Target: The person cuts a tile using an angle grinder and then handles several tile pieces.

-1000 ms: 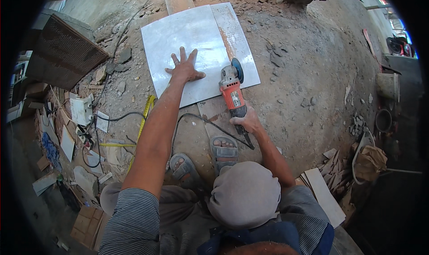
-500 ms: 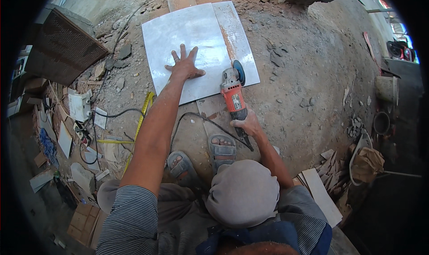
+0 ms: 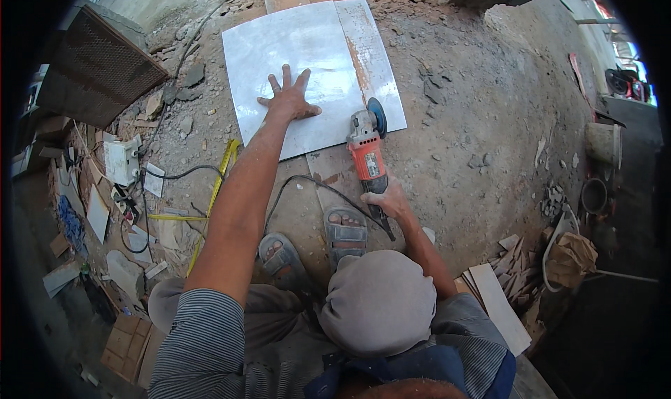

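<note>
Ground (image 3: 482, 203), left hand (image 3: 287, 104) splayed on tile (image 3: 290, 39), right hand (image 3: 391, 198) gripping grinder (image 3: 368, 157)

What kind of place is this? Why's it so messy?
It looks like a building or repair site, though I can't be sure. Clues are the broken rubble on the dusty ground, the red angle grinder, and the heap of flat broken pieces.

No text legible; pale label (image 3: 372, 165) on red grinder (image 3: 363, 151) prob. printed, but too small to read.
</note>
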The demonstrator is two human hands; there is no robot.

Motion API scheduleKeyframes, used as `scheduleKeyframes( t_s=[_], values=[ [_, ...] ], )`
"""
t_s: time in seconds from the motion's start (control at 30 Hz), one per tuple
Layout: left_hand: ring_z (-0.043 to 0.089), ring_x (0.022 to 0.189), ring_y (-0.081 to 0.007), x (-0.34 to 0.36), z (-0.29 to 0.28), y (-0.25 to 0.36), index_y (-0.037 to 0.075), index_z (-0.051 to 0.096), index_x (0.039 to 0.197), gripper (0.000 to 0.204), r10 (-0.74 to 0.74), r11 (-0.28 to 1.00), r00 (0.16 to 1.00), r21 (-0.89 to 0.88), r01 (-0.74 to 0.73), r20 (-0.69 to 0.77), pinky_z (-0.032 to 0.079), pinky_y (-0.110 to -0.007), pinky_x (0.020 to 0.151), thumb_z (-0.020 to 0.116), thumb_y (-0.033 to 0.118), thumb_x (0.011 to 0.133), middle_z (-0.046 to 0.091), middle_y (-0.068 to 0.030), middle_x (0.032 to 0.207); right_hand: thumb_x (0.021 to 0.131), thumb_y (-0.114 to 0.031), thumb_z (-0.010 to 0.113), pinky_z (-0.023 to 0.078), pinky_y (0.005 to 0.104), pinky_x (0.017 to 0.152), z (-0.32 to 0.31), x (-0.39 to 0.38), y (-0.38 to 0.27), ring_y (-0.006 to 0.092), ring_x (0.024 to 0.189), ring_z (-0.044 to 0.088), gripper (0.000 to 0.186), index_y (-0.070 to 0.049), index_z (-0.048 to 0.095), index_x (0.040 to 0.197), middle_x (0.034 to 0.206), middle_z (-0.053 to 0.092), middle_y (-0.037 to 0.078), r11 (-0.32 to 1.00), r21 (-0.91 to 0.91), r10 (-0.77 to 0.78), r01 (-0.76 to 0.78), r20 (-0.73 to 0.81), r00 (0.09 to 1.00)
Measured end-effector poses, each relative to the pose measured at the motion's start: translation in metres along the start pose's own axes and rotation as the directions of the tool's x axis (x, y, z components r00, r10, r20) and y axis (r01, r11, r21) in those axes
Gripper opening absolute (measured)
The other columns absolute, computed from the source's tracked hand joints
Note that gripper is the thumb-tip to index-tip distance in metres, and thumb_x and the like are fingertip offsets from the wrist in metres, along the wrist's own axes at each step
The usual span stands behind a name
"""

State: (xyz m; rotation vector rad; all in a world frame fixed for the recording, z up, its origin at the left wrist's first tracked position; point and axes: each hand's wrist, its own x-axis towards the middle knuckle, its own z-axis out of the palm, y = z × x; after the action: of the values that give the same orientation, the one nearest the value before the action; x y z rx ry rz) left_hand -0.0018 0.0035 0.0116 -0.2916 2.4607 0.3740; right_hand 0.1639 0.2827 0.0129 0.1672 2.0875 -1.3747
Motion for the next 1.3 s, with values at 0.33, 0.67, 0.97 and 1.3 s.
scheduleKeyframes(
  t_s=[0.33, 0.67, 0.97, 1.3],
  values=[
    [-0.002, 0.143, -0.0442, 0.000, 0.002, -0.007, 0.038, 0.017, 0.149, 0.109, 0.001, 1.000, 1.000, -0.012, -0.001, -0.020, 0.017, -0.077, 0.102, 0.082, 0.048, 0.063, -0.006, -0.0089, 0.159, 0.055, -0.023, 0.082, 0.045, 0.0354, 0.093, 0.004, -0.022, 0.000, 0.0281, 0.103, 0.060, 0.084, 0.000, 0.048, 0.129, 0.112, 0.062, 0.018, 0.995, -0.101, -0.022, 0.016, -0.051, 0.998],
    [-0.002, 0.144, -0.0432, -0.001, 0.001, 0.002, 0.038, 0.017, 0.149, 0.108, -0.002, 1.000, 1.000, -0.002, 0.002, -0.009, 0.017, -0.076, 0.103, 0.082, 0.048, 0.063, -0.006, -0.0085, 0.159, 0.055, -0.023, 0.082, 0.045, 0.0357, 0.093, -0.002, -0.006, 0.003, 0.0280, 0.102, 0.060, 0.084, 0.001, 0.049, 0.128, 0.110, 0.062, 0.017, 1.000, -0.028, -0.009, 0.009, -0.002, 1.000],
    [-0.003, 0.144, -0.0430, -0.002, 0.000, 0.003, 0.039, 0.017, 0.149, 0.108, 0.000, 1.000, 1.000, -0.014, 0.000, -0.011, 0.016, -0.076, 0.103, 0.082, 0.046, 0.064, -0.006, -0.0083, 0.159, 0.057, -0.021, 0.080, 0.045, 0.0362, 0.092, -0.003, -0.009, 0.003, 0.0279, 0.102, 0.060, 0.081, -0.001, 0.049, 0.128, 0.110, 0.062, 0.016, 0.998, -0.057, -0.013, 0.013, 0.001, 1.000],
    [-0.003, 0.144, -0.0428, 0.001, 0.003, -0.004, 0.039, 0.017, 0.149, 0.107, -0.011, 1.000, 1.000, -0.009, 0.011, -0.023, 0.016, -0.077, 0.103, 0.082, 0.046, 0.064, -0.007, -0.0073, 0.159, 0.056, -0.023, 0.081, 0.045, 0.0363, 0.093, 0.001, -0.025, 0.009, 0.0282, 0.103, 0.059, 0.081, -0.001, 0.050, 0.128, 0.112, 0.061, 0.016, 0.997, -0.083, -0.013, 0.012, -0.019, 1.000]
  ],
)
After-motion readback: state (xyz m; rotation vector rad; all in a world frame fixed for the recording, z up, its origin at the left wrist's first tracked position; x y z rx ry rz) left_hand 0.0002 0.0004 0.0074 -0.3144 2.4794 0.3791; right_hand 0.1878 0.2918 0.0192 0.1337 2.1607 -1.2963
